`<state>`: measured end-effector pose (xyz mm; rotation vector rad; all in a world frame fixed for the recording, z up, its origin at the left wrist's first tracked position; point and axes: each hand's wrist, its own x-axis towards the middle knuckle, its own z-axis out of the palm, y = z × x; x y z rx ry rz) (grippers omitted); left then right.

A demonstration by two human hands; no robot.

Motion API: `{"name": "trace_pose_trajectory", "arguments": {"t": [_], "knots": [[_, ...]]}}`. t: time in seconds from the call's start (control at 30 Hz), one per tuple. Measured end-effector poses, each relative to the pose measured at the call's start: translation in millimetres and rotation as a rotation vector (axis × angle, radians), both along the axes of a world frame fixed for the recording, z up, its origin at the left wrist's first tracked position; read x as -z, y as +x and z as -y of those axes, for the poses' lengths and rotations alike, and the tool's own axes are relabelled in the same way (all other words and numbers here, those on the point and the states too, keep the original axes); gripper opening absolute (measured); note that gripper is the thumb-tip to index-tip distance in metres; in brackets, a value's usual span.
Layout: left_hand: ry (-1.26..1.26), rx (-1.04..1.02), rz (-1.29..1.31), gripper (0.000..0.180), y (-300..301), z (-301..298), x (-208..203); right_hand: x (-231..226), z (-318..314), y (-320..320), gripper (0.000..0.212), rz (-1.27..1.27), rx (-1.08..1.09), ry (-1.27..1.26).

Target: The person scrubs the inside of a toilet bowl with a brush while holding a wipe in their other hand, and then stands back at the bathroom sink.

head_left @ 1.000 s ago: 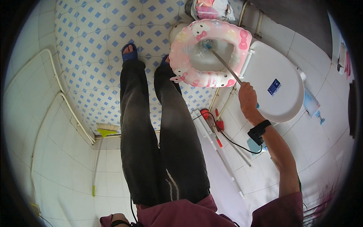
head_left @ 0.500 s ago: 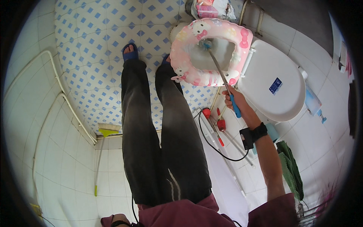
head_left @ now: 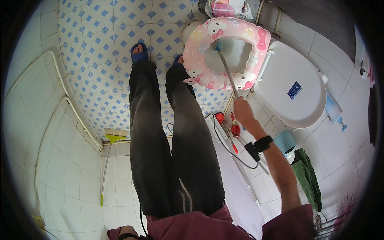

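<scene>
My right hand [head_left: 244, 112] is closed round the handle of a toilet brush [head_left: 229, 73], at the near side of the toilet. The brush has a long metal shaft, and its bluish head is down inside the toilet bowl [head_left: 236, 60], against the left part of the inner wall. A pink padded seat cover [head_left: 195, 49] with cartoon cat faces and bows surrounds the bowl opening. The white toilet lid [head_left: 290, 84] is raised on the right. Of my left arm only a bit with a black band shows at the lower edge; the left hand is out of sight.
A blue bottle [head_left: 334, 108], teal container [head_left: 285, 141] and green towel [head_left: 306, 178] are at right. Red-handled tools [head_left: 235, 129] stand by a pale panel [head_left: 240, 188]. A lime broom [head_left: 115, 137] leans left. A bin bag [head_left: 228, 8] sits beyond the toilet. A black cable [head_left: 224, 146] hangs from my wrist.
My right hand has moved slightly left and nearer to me and has turned, its back now covering the blue handle. The brush head has shifted a little left in the bowl.
</scene>
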<state>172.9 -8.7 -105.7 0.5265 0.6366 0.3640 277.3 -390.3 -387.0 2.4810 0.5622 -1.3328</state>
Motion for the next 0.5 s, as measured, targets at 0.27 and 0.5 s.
{"name": "trace_pose_trajectory", "arguments": {"t": [0.27, 0.5], "knots": [[0.53, 0.111, -0.414, 0.009, 0.3, 2.8, 222.4, -22.3, -6.0, 128.2, 0.008, 0.059, -0.592, -0.15], [1.223, 0.318, -0.839, 0.009, -31.5, 35.4, 578.7, -3.7, -60.8, 170.9, 0.024, -0.157, -0.45, -0.08]]}}
